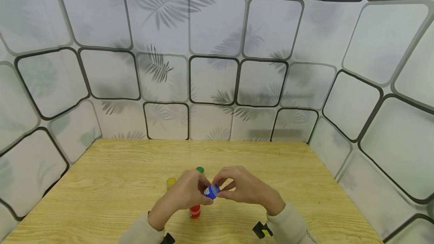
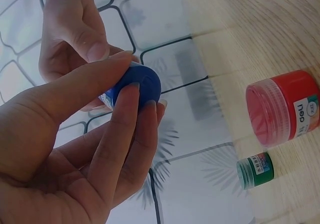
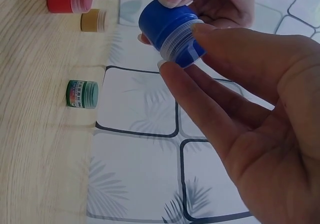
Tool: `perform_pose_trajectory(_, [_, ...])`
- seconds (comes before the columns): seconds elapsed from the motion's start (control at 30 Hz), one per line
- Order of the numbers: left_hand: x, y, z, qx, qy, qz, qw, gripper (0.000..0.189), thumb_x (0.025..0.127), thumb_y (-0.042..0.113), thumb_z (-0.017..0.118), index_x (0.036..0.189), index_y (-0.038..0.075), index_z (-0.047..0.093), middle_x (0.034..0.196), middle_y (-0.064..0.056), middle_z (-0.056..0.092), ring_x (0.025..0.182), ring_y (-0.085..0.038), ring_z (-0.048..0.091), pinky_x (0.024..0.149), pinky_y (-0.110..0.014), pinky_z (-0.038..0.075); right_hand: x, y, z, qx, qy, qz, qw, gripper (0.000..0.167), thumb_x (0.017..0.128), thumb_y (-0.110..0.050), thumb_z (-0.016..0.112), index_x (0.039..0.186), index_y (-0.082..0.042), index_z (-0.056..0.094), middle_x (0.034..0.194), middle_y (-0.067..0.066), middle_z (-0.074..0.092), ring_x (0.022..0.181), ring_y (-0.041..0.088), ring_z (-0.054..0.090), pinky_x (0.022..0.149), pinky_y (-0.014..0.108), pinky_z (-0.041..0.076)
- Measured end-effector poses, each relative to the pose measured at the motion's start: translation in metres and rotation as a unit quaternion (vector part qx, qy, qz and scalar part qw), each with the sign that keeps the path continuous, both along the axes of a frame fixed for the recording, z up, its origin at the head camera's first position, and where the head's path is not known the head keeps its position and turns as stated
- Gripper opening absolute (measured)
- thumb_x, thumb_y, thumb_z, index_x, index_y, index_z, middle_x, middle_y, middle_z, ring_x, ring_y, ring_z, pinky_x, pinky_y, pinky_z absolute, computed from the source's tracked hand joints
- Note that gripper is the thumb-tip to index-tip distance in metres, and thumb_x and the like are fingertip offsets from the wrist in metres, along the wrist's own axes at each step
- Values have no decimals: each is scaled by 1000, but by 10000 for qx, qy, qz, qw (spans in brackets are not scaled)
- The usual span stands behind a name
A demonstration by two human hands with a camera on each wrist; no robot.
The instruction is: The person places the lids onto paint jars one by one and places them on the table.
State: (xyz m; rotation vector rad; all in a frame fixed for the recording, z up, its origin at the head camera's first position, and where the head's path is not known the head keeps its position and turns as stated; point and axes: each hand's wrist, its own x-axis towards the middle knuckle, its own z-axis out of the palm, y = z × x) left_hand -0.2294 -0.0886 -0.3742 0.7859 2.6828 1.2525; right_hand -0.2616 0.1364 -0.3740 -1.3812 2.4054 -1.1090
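Held up over the table is a small blue paint jar [image 1: 211, 191] with a ridged clear lid, tilted on its side. My left hand [image 1: 190, 190] grips the jar's body between thumb and fingers, the blue base showing in the left wrist view. From the other side, my right hand [image 1: 245, 184] has its thumb and a fingertip at the rim of the clear lid [image 3: 180, 39], pinching it. Below the hands stands a red paint jar [image 1: 194, 211]. A yellow jar [image 1: 171, 182] is left of the left hand, and a green jar [image 1: 200, 170] stands just beyond it, partly hidden.
The wooden table [image 1: 112, 183] carries the jars and reaches back to a patterned curtain [image 1: 213, 78], which also encloses the left and right sides. Light sleeves [image 1: 287, 223] cover both forearms, with small dark devices near the wrists.
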Motion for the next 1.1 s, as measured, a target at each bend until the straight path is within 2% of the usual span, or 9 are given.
perform_pose_trajectory(0.4, [0,0,0,-42,-2,-2,10000,20,74,5,92,90,2,80,82,-3,77,74,-11,70,63,-23,59,0,0,0,201,-32,-264,9994,18,95,-12,75,112,-9,73,106,5,75,91,2,71,72,18,60])
perform_pose_trajectory(1.1, [1,1,0,-17,53,-60,10000,24,72,5,92,92,0,80,84,-7,78,73,-12,72,64,-22,60,-1,-3,0,329,-110,-372,9987,13,99,-19,71,106,-8,76,94,2,78,80,-2,68,72,16,58])
